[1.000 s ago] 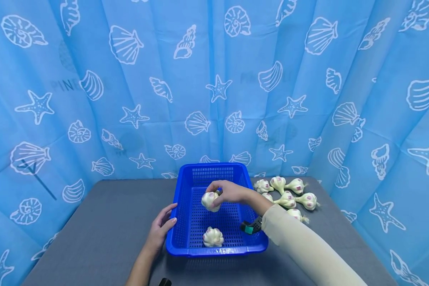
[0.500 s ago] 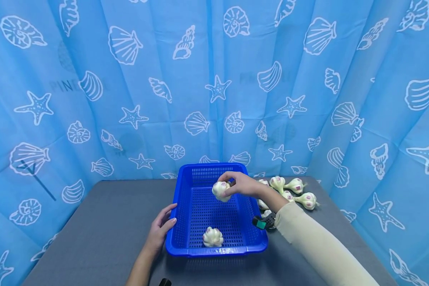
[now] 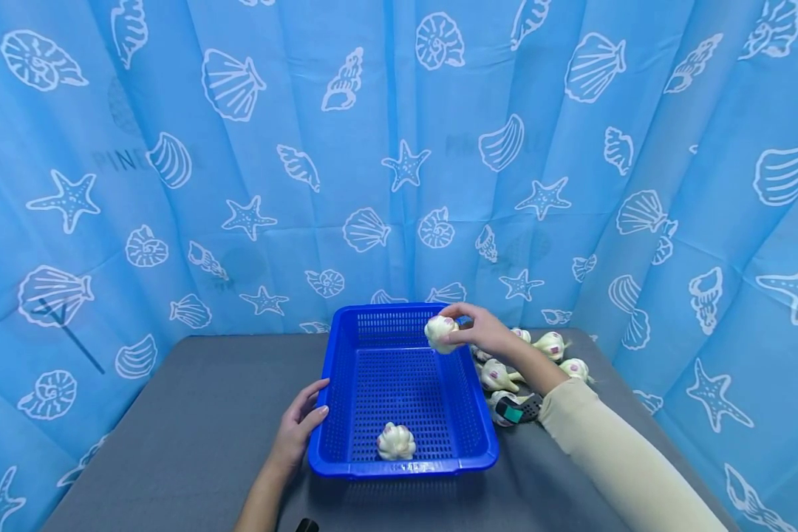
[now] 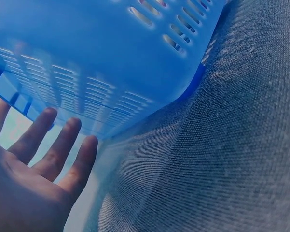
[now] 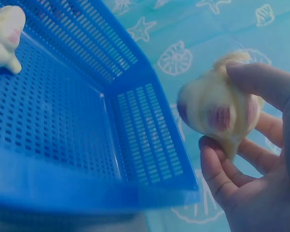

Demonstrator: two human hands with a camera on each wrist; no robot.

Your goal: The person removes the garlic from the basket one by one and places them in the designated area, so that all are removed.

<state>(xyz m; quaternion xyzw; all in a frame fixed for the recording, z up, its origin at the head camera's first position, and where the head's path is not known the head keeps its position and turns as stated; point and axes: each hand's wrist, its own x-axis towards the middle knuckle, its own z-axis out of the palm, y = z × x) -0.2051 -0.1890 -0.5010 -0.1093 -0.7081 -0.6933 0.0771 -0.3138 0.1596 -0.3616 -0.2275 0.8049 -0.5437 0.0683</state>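
Observation:
Over the far right rim of the blue plastic basket (image 3: 354,468), my right hand (image 3: 482,329) pinches a garlic bulb (image 3: 440,334) between thumb and fingers. The right wrist view shows this garlic bulb (image 5: 221,108) in the air, its roots up near the thumb. My left hand (image 3: 299,421) touches the basket's left side; in the left wrist view its fingers (image 4: 62,150) are extended against the slotted wall. One other garlic bulb (image 3: 396,442) lies inside the basket near its front wall. Several more bulbs (image 3: 550,345) lie right of the basket, some hidden behind my right arm.
A grey cloth-covered table (image 3: 193,443) lies beneath everything. Blue curtain (image 3: 399,148) with white shell prints stands behind and at both sides. A small black object (image 3: 307,524) shows at the front edge of the view.
My right hand has carried the held garlic bulb from the basket's middle rightward and back, to its far right rim. The left hand and the basket have stayed in place.

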